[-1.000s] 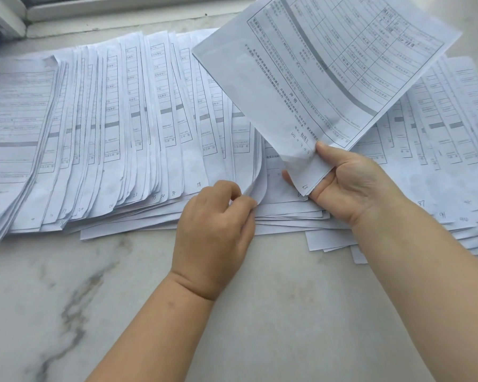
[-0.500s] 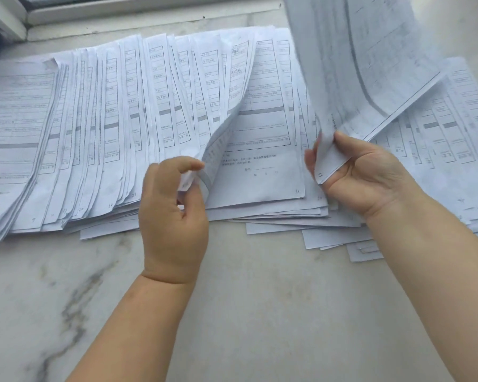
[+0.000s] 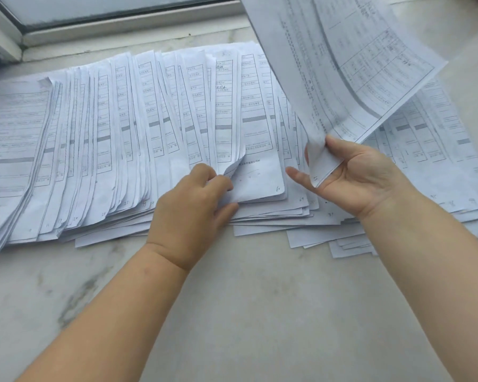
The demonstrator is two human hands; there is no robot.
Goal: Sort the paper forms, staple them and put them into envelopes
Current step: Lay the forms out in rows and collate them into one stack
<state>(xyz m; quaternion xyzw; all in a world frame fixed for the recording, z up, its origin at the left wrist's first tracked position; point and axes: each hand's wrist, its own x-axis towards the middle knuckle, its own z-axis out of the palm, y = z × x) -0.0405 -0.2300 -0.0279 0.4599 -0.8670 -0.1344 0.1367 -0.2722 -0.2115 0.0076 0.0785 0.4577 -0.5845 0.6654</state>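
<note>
Fanned forms (image 3: 177, 128) overlap in a row across marble counter (image 3: 232, 312). Left hand (image 3: 189, 216) pinches a curled lower corner mid-fan. Right hand (image 3: 353, 177) grips loose form (image 3: 342, 64) by its corner, held high. Risk: lifted corner drags neighbours, scrambling order; the one-corner hold may let the loose form tear or slip

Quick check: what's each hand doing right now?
Left hand: pinches a curled corner in the fanned forms.
Right hand: grips the lifted form by its corner.
</note>
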